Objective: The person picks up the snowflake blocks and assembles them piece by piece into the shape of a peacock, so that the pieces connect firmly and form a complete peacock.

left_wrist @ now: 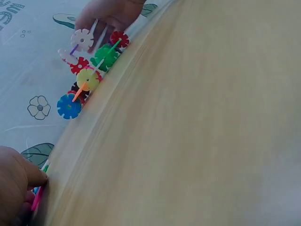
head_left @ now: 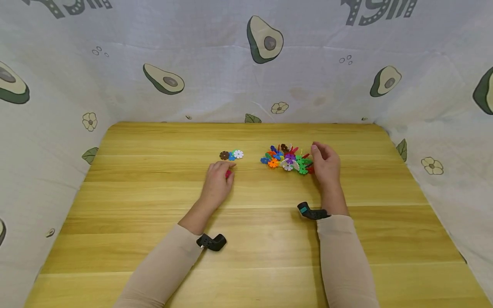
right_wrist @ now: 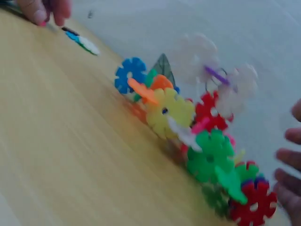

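Observation:
My left hand (head_left: 218, 185) pinches a pink notched disc (head_left: 228, 173) between thumb and fingers, just in front of a short row of loose discs. The row has a brown disc (head_left: 224, 155), a blue disc (head_left: 232, 156) and a white disc (head_left: 238, 154). To the right stands a cluster of interlocking plastic snowflake discs (head_left: 289, 158) in many colours, several slotted together at angles. My right hand (head_left: 327, 164) is beside the cluster's right end, near a red disc (right_wrist: 254, 205). Its fingers (right_wrist: 288, 160) are loosely bent around no piece.
The wooden table (head_left: 254, 239) stretches out in front of both arms. A white cloth (head_left: 215, 85) printed with avocados and flowers hangs behind it and along both sides. Black wrist cameras (head_left: 212, 242) are strapped on both wrists.

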A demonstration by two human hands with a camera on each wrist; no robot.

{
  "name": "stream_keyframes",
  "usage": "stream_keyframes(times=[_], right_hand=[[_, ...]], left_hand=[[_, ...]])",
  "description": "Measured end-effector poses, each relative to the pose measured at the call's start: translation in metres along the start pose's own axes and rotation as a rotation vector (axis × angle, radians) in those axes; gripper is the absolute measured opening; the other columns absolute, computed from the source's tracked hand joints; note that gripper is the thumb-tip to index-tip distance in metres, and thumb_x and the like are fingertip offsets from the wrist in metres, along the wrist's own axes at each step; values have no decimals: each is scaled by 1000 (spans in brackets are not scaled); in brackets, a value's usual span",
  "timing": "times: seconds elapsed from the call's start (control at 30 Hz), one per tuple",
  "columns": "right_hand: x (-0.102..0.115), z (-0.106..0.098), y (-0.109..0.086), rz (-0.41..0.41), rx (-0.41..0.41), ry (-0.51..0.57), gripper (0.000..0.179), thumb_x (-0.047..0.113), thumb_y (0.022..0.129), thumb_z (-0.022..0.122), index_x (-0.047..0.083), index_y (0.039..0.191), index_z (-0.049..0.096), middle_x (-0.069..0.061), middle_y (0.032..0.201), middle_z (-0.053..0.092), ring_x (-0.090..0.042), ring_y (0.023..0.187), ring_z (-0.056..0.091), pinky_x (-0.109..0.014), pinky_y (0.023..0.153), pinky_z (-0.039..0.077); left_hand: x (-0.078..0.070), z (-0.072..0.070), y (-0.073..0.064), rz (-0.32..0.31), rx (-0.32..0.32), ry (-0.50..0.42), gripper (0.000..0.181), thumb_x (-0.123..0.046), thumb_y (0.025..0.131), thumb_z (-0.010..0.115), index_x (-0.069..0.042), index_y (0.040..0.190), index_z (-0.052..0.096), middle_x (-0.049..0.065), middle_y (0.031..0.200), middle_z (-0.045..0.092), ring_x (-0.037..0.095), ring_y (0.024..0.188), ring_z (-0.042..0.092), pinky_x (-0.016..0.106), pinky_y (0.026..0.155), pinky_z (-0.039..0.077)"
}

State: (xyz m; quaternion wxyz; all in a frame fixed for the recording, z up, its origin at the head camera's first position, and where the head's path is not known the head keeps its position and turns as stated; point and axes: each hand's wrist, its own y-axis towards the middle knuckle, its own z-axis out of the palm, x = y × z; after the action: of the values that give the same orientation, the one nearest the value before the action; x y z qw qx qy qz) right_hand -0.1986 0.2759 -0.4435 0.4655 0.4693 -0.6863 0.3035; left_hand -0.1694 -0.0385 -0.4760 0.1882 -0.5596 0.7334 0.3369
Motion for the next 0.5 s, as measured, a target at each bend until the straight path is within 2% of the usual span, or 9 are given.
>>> stream_keyframes(times=[0.1,0.17,0.23,0.27,0.33,0.4,0.43,0.5], right_hand=[[17,9,-7,-176,-107,97,35,26,105,57,2,129,67,-14,138,64,-20,137,54,-31,120,41],[31,18,-14,-357,-152,115,26,15,103,60,-3,118,71,-16,131,68,-24,134,57,-28,119,42],[46,31,-26,-539,-139,95,19,5,99,62,-7,110,72,-20,122,71,-30,124,63,-31,111,49],[52,40,-33,-606,-119,41,17,3,98,63,-6,107,73,-21,117,73,-32,117,65,-33,105,53],[63,60,-48,-682,-19,-101,16,3,97,64,-3,108,74,-19,112,74,-32,106,68,-37,95,58],[68,82,-62,-688,133,-251,19,7,98,64,1,114,73,-16,115,73,-30,101,70,-41,87,61],[68,94,-67,-676,216,-331,23,10,100,63,4,120,71,-15,120,72,-30,106,70,-43,90,61],[63,116,-72,-639,360,-472,31,15,103,59,8,133,66,-13,138,64,-30,124,64,-45,104,56]], left_hand=[[0,-4,1,-43,-4,-76,29,-1,93,70,-4,122,69,16,122,68,32,108,61,41,92,55],[0,-6,2,-67,-14,-105,31,-2,92,72,-3,123,69,16,123,67,31,107,61,40,90,57],[0,-8,3,-97,-25,-86,34,-7,91,76,-4,124,68,16,123,66,32,108,59,40,93,54],[0,-8,2,-124,-30,-54,36,-12,90,78,-4,124,68,16,123,65,32,110,57,40,96,52],[0,-9,2,-183,-31,23,36,-23,91,79,-5,121,70,15,120,64,34,110,51,44,98,45],[0,-9,1,-241,-25,83,39,-33,90,79,-6,117,70,14,115,63,34,108,47,47,96,40],[1,-9,1,-265,-21,99,39,-37,90,79,-7,114,70,13,112,63,34,106,46,47,95,38],[2,-7,0,-286,-30,82,37,-37,91,78,-7,109,68,12,106,65,33,103,48,48,94,38]])
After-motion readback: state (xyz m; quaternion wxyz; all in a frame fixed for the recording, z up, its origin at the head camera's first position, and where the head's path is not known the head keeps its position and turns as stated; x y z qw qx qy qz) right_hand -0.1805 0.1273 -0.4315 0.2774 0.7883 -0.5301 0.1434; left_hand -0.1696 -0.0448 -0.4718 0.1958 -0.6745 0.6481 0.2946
